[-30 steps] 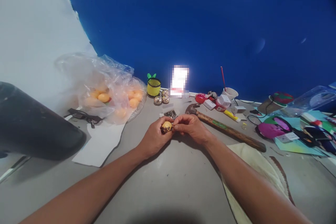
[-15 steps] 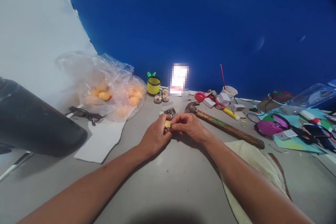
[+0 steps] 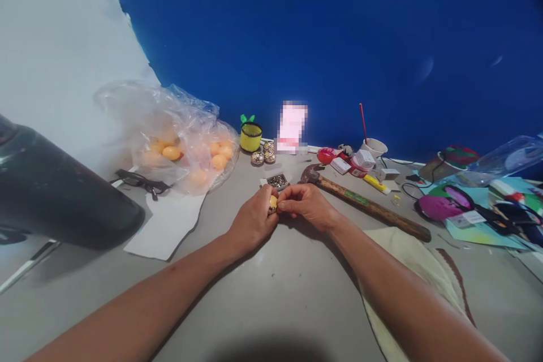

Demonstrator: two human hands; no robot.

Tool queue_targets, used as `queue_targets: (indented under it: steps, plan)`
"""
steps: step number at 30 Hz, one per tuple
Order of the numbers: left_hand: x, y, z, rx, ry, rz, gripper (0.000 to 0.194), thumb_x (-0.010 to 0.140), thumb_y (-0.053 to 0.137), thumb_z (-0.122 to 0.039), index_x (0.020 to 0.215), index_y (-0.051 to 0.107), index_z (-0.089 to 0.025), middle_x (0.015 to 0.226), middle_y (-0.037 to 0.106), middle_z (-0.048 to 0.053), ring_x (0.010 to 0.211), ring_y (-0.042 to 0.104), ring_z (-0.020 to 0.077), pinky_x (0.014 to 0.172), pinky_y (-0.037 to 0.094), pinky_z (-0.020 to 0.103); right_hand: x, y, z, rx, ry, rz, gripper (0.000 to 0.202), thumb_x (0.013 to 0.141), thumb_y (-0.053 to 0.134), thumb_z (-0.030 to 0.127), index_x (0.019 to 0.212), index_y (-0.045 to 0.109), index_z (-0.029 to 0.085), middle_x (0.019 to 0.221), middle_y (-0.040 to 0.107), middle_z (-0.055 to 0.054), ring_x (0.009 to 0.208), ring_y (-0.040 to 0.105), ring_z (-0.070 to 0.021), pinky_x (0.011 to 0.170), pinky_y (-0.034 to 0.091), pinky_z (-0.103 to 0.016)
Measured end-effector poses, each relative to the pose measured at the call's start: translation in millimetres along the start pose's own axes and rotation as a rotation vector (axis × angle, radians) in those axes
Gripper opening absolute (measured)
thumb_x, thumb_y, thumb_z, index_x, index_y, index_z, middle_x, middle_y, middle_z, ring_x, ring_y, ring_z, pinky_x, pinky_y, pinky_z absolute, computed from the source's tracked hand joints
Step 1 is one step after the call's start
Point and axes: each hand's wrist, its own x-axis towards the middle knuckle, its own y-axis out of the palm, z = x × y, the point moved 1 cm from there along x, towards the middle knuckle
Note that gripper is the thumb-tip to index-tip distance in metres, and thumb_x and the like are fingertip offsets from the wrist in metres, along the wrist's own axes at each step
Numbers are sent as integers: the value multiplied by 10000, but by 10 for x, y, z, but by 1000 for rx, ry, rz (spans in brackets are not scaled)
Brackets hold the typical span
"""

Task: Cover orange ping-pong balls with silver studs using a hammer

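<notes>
Clear plastic bag (image 3: 193,103) contains plain orange balls (image 3: 172,153). Left hand (image 3: 253,218) grips a yellow ball (image 3: 273,202), apparently only partly studded; three studded balls (image 3: 269,156) behind appear complete. Loose studs (image 3: 278,181) lie beyond. Right hand (image 3: 306,205) meets the yellow ball's right side; its grip cannot be determined.

The left hand (image 3: 253,216) now hides more of the yellow ball (image 3: 272,202) than before.

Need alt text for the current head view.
Left hand grips a small, rounded yellow object with dark spots; right hand is at its edge, over a grey table. Beyond lie small silvery metal pieces and a wooden-handled claw hammer, with a clear plastic bag of rounded orange items at left.
</notes>
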Motion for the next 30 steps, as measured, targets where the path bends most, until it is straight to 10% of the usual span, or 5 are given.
queue_targets:
  steps: [30]
  plan:
    - [35, -98, -47, -223, 58, 37, 172, 889, 547, -292, 1011, 630, -205, 949, 705, 31, 849, 636, 202, 772, 476, 308, 1, -63, 43, 32, -9, 32, 320, 668, 879, 414, 725, 681, 169, 600, 605, 31, 515, 447, -72, 517, 317, -236]
